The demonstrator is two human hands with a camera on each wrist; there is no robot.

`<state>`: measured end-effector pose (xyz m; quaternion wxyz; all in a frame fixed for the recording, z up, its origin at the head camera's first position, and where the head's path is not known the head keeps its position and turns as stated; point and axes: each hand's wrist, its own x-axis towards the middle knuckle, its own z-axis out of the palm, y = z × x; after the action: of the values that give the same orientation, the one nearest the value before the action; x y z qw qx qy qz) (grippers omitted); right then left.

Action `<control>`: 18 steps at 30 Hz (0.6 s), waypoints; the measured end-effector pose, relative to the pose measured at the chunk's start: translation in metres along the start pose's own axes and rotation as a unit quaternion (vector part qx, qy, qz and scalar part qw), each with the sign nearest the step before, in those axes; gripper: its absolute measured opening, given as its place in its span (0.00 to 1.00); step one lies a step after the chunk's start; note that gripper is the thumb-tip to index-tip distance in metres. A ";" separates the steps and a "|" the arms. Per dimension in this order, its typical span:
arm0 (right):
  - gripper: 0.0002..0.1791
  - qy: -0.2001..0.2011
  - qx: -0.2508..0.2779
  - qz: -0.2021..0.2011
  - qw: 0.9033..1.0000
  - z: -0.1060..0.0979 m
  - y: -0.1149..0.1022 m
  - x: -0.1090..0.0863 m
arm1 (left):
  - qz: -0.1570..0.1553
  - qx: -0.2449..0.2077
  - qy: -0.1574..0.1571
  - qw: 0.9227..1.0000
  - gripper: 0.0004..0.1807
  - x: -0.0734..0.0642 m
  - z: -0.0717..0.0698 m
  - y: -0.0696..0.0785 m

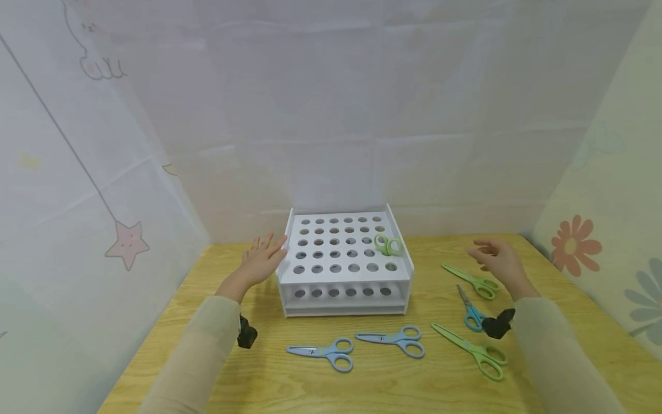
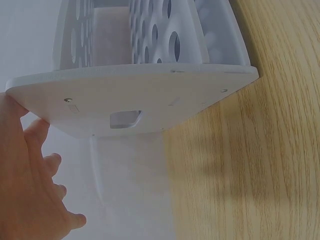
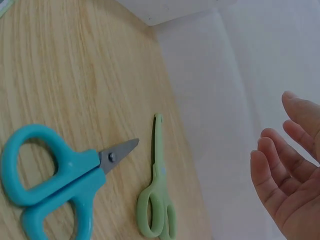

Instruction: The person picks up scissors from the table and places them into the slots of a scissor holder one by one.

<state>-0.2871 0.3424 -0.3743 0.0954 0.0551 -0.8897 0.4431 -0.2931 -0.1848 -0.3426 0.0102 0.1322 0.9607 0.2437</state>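
Observation:
A white rack with rows of round holes stands on the wooden table. Green-handled scissors sit upright in a hole on its right side. My left hand touches the rack's left side panel, its fingers spread. Out to the right, my right hand hovers with loosely bent fingers and holds nothing. Below it lie green scissors and teal scissors with bare metal blades. Nearer the front is a larger green pair of scissors.
Two light-blue scissors, a left pair and a right pair, lie in front of the rack. A pale cloth wall closes off the table's back and sides. The wooden table extends left of the rack.

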 end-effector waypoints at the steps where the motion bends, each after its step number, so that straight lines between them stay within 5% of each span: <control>1: 0.36 0.000 0.000 0.001 1.000 0.000 0.002 0.000 | 0.000 0.001 0.000 1.000 0.31 0.000 0.000 0.000; 18: 0.34 -0.015 0.001 0.036 0.999 -0.001 0.030 -0.011 | -0.003 0.003 0.002 1.000 0.30 0.002 0.001 -0.001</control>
<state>-0.2817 0.3613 -0.3997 0.0661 0.0293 -0.8920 0.4463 -0.2952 -0.1849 -0.3437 0.0089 0.1288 0.9618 0.2414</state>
